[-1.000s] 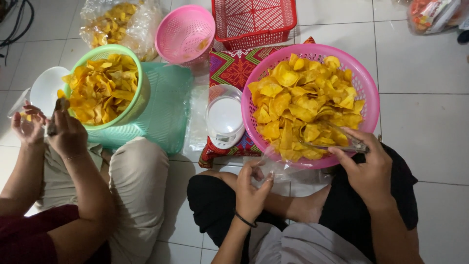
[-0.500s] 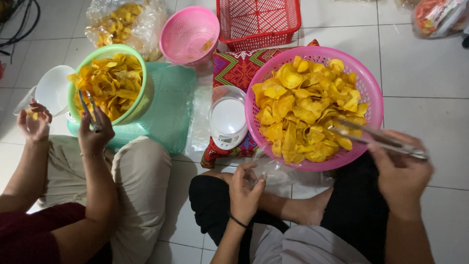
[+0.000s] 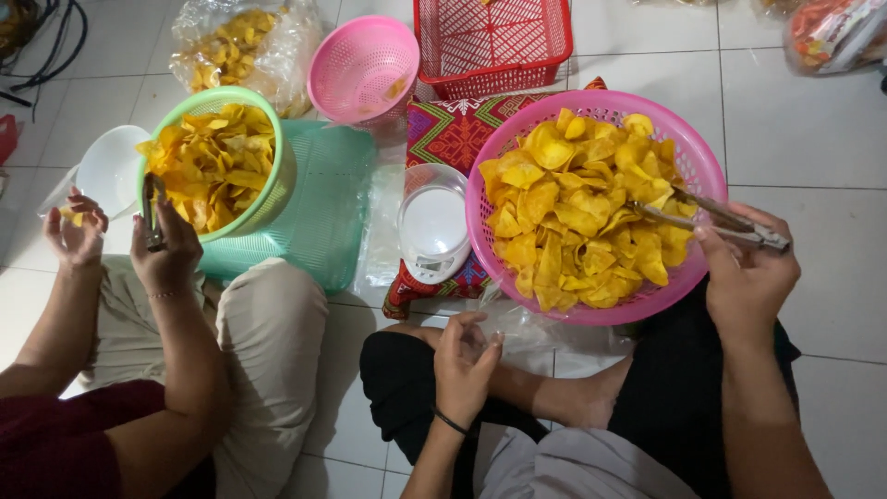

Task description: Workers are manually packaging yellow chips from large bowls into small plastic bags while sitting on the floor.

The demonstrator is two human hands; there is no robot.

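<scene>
My right hand (image 3: pixel 747 270) grips metal tongs (image 3: pixel 707 215) at the right rim of a big pink basket (image 3: pixel 686 157). The tong tips reach into the heap of yellow chips (image 3: pixel 573 208) that fills it. My left hand (image 3: pixel 465 356) rests above my lap, below the basket, its fingers pinched on the edge of a clear plastic bag (image 3: pixel 522 325). A small white kitchen scale (image 3: pixel 432 225) stands just left of the basket on a patterned red cloth (image 3: pixel 455 134).
A co-worker sits at my left; one hand (image 3: pixel 166 249) holds tongs beside a green basket of chips (image 3: pixel 217 166), the other hand (image 3: pixel 76 229) holds a chip. Farther back are a small pink basket (image 3: pixel 360 66), a red crate (image 3: pixel 494 42), a bagged pile of chips (image 3: pixel 236 42) and a white bowl (image 3: pixel 109 171).
My right hand swung out from the basket's near rim to its right side, and the tongs now point into the chips. The co-worker's tong hand shifted toward the green basket.
</scene>
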